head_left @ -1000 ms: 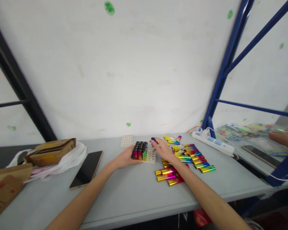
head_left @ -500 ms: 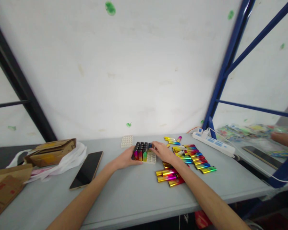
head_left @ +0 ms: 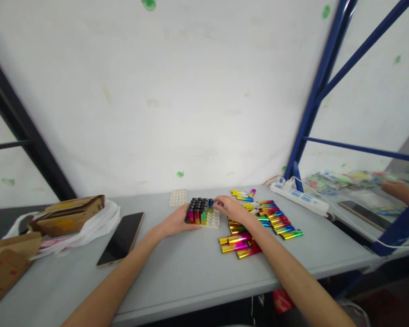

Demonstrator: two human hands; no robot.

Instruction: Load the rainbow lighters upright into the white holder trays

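A white tray with round holes lies on the table, its left part packed with several upright lighters with black tops and shiny rainbow bodies. My left hand grips the left side of this block, thumb along the front. One blue-gold lighter stands at the right of the packed rows. Just right of it is my right hand, fingers slightly apart and nothing seen in them. Loose shiny lighters lie in a pile to the right, partly behind my right forearm.
A second white tray lies behind, near the wall. At left are a phone, a white plastic bag and cardboard boxes. A power strip lies by the blue frame. Another person's hand shows at far right.
My right hand has let go of the blue-gold lighter, which now stands in the tray, and has drawn slightly right. My left hand keeps its hold. The view has shifted a little.
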